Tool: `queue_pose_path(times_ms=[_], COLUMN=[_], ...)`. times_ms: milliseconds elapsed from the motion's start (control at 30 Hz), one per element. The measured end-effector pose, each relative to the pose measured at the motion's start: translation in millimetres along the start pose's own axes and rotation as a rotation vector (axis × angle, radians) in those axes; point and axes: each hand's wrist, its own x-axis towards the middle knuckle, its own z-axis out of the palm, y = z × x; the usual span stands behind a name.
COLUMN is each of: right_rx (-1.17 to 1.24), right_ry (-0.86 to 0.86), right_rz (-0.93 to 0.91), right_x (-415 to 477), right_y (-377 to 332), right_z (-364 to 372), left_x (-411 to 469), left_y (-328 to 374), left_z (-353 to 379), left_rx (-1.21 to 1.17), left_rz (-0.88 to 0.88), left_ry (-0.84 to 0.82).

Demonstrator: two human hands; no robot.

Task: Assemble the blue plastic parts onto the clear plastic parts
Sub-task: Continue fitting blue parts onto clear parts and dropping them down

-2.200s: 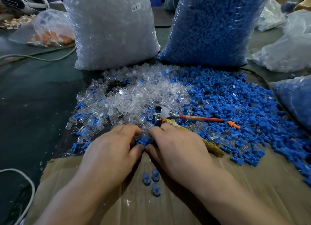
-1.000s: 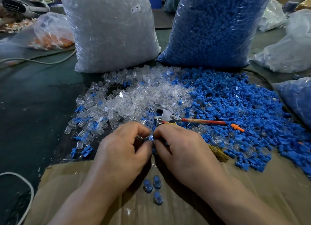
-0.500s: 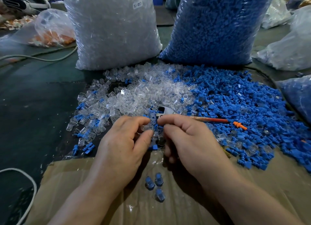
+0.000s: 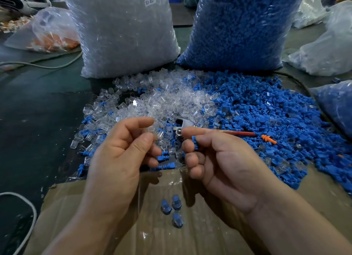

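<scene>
Blue part (image 4: 194, 142) pinched in right fingers (image 4: 190, 131).

We see open cardboard (image 4: 209, 235) near us, only three finished pieces (image 4: 172, 210) on it. Bare dark worktop (image 4: 38, 121) at left. Ahead, loose clear parts (image 4: 162, 100) and blue parts (image 4: 266, 112) block, pliers (image 4: 190, 126) among them; two big bags (image 4: 122, 35) wall off the back.

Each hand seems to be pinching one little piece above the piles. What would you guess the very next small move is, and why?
Probably bringing the hands together and pushing the blue part into the clear part. The right hand pinches the blue one, the left hand the clear one, held apart and facing each other, and three joined pieces already lie on the cardboard.
</scene>
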Motion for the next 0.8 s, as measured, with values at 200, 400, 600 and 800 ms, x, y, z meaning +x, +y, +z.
queue_pose_path(times_ms=[200, 400, 600, 800], right_rx=[-0.082, -1.156, -1.345, -1.481], right_ry=[0.012, 0.171, 0.052, 0.006], right_rz=[-0.149, -0.673, -0.841, -0.911], right_x=[-4, -10, -7, -4], right_y=[1, 3, 13, 16], right_z=[0, -9, -5, -5], left_x=[4, -2, -2, -5], left_y=[-4, -5, 2, 8], left_z=[-2, 2, 4, 8], left_rx=[-0.182, -0.099, -0.103, -0.035], left_rz=[-0.104, -0.191, -0.257, -0.233], left_ry=[-0.015, -0.094, -0.108, -0.133])
